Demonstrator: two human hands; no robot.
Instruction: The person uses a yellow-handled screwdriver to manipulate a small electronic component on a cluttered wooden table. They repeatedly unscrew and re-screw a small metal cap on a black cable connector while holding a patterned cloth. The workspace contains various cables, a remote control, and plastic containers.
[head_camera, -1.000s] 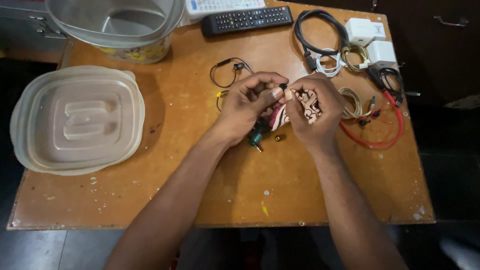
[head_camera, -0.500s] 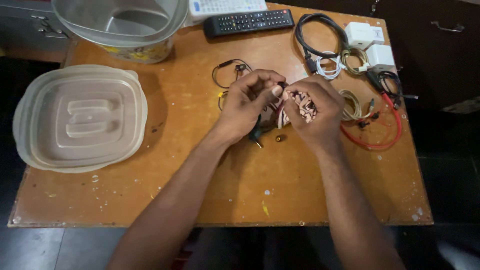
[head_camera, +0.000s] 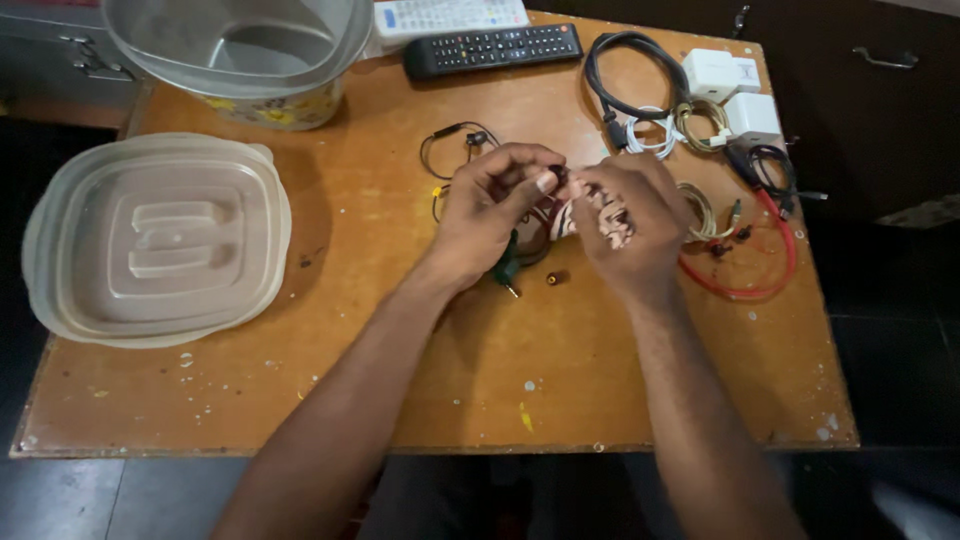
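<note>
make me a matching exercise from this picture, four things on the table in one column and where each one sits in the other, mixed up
Things:
1. black remote control
2. clear plastic lid
3. red cable
4. white chargers

Places:
A. left side of the table, lying flat
B. far right corner of the table
C. far edge of the table, near the middle
D. looped on the table just right of the right hand

Pairs: 1-C, 2-A, 3-D, 4-B
</note>
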